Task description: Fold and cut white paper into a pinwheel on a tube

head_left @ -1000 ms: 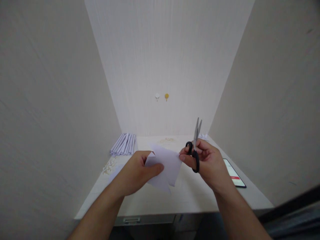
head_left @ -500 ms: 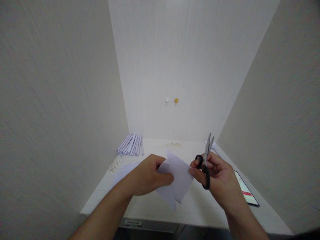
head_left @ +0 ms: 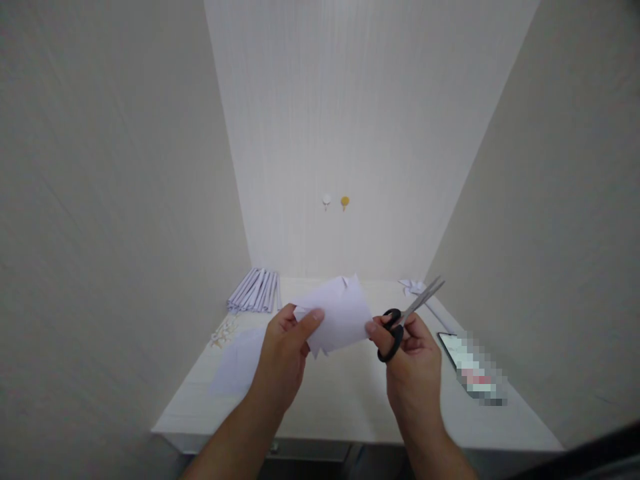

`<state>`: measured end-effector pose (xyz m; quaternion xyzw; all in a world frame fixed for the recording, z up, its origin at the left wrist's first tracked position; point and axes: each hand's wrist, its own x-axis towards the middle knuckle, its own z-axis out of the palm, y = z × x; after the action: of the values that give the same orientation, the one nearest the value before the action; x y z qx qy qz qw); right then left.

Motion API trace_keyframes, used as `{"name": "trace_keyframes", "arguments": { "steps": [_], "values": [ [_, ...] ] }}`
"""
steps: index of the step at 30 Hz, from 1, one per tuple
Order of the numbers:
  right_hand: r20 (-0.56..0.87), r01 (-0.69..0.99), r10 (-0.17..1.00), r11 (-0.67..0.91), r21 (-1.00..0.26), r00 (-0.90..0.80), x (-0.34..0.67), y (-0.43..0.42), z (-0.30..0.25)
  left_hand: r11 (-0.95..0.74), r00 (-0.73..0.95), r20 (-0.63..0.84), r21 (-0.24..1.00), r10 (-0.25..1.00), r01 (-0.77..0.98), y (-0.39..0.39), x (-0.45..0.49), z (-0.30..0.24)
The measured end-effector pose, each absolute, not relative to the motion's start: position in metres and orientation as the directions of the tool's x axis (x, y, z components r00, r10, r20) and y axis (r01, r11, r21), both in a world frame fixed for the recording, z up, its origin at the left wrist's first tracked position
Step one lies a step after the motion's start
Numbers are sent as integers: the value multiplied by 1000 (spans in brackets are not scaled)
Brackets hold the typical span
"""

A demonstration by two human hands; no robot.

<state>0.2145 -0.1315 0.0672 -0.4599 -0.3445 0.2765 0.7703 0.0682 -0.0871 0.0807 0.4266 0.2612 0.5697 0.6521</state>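
White paper (head_left: 343, 317), folded or layered with notched edges, is stretched between my two hands above the table. My left hand (head_left: 287, 353) pinches its left side, thumb on top. At the right edge, the thumb and a finger of my right hand (head_left: 413, 363) grip the paper too. Black-handled scissors (head_left: 413, 307) hang on that same hand, a finger through a loop. Their blades point up and to the right, slightly parted and away from the paper.
Rolled paper tubes (head_left: 254, 291) lie at the back left, with small pale scraps (head_left: 223, 331) in front. Flat white sheets (head_left: 237, 367) rest beside my left forearm. A phone (head_left: 470, 367), partly pixelated, lies at the right, near paper pieces (head_left: 413, 287). Two hooks (head_left: 345, 201) are on the back wall.
The paper has turned from a slanted, overlapping position to a flatter, wider one. The scissors have tilted to the right, and the right fingers now hold the paper's edge. The view has shifted slightly.
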Motion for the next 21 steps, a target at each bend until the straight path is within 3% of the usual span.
{"name": "trace_keyframes", "arguments": {
  "steps": [5, 13, 16, 21],
  "values": [
    [250, -165, 753, 428, -888, 609, 208, -130, 61, -37, 190, 80, 976, 978, -217, -93, 73, 82],
    [216, -151, 797, 356, -922, 564, 209, -131, 65, -45, 158, 75, 982, 985, -185, -91, 66, 92],
    [206, -114, 839, 301, -947, 504, 217, -136, 63, -89, 94, 114, 969, 989, -231, -87, 62, 94],
    [103, 1, 979, 105, -994, 176, 234, -154, 56, -112, 56, 154, 884, 987, -454, -86, 56, 109]
  ]
}}
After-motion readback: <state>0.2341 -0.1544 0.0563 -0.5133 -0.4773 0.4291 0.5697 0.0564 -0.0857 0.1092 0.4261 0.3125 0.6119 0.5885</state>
